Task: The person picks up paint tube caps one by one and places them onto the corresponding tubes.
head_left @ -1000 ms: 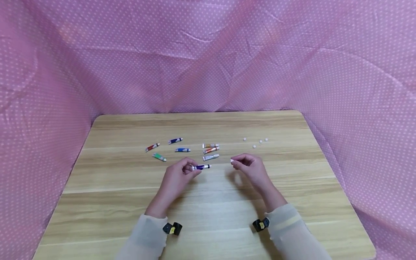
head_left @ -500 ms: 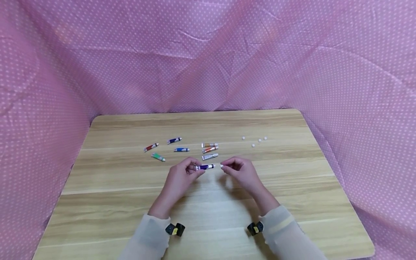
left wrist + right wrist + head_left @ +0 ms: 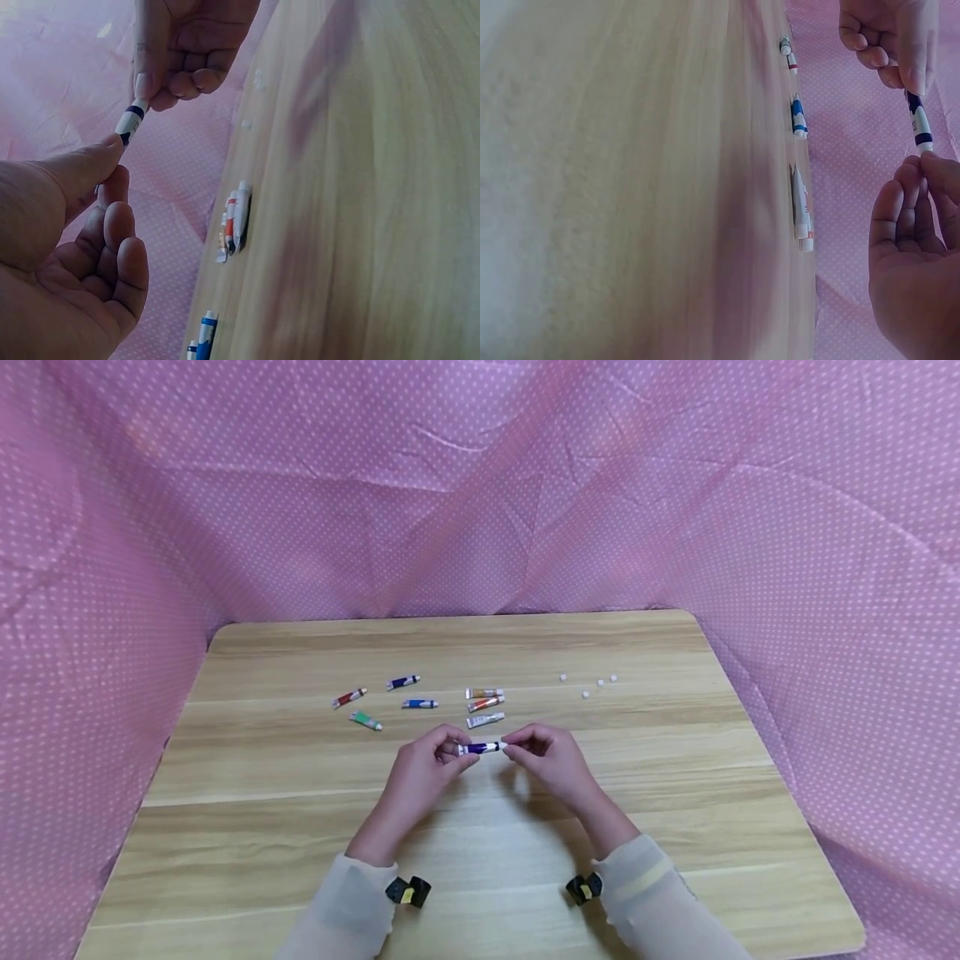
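Person's left hand (image 3: 417, 770) pinches the slim purple-and-white paint tube (image 3: 483, 748), thumb against fingers; right hand (image 3: 553, 763) pinches its white tip (image 3: 925, 148). Tube sits level between both hands, above the smooth, light wood-grain table (image 3: 480, 852). Behind: creased pink polka-dot cloth (image 3: 480, 510). Flat crimped tubes lie beyond: ochre tube (image 3: 483, 693), orange-red tube (image 3: 486, 703), silvery white tube (image 3: 485, 720), grouped close; bright blue tube (image 3: 420, 703), dark blue tube (image 3: 403, 682), red tube (image 3: 349, 697), green tube (image 3: 366, 721) leftward. Head view separates four small round white caps (image 3: 585, 694) at right; left wrist view blurs them. Both wrist views show the dark band by the tip and the spare fingers curled loosely; only head view shows the pale sleeves (image 3: 341, 902).
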`<state>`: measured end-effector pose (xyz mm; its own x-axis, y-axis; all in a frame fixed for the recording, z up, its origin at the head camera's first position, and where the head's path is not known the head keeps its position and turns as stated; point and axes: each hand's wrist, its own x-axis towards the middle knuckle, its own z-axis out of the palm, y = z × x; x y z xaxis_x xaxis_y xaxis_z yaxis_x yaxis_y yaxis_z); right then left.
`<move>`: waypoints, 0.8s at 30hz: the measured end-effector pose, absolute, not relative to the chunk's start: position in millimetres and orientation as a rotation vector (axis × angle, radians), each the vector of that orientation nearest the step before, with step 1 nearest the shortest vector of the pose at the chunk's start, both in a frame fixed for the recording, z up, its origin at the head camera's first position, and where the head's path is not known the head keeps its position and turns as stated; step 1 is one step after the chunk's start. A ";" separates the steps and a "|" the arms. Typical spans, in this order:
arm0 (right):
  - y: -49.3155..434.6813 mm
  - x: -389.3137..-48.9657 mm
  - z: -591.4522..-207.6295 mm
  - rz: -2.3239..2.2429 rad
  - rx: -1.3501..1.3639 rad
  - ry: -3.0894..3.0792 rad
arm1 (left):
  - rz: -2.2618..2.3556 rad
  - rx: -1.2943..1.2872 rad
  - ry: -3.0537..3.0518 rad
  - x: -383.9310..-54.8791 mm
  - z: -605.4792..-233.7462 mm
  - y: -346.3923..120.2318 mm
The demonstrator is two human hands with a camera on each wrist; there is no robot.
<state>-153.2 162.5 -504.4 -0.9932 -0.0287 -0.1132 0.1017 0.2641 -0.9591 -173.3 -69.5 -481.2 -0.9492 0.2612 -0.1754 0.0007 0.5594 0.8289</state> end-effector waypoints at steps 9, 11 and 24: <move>162.4 -152.5 -508.2 -1.840 0.160 2.347 | 1.325 0.191 2.518 -172.9 -482.9 -68.9; 162.2 -152.3 -508.0 -1.835 0.156 2.349 | 1.327 0.189 2.519 -172.6 -482.6 -68.5; 157.3 -152.1 -509.7 -1.770 0.088 2.388 | 1.342 0.215 2.517 -170.2 -480.9 -64.9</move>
<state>-152.1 157.3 -509.7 -0.9842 -0.0522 -0.1692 0.1466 0.2949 -0.9442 -170.2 -64.9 -480.9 -0.9496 0.2598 -0.1755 -0.0009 0.5574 0.8302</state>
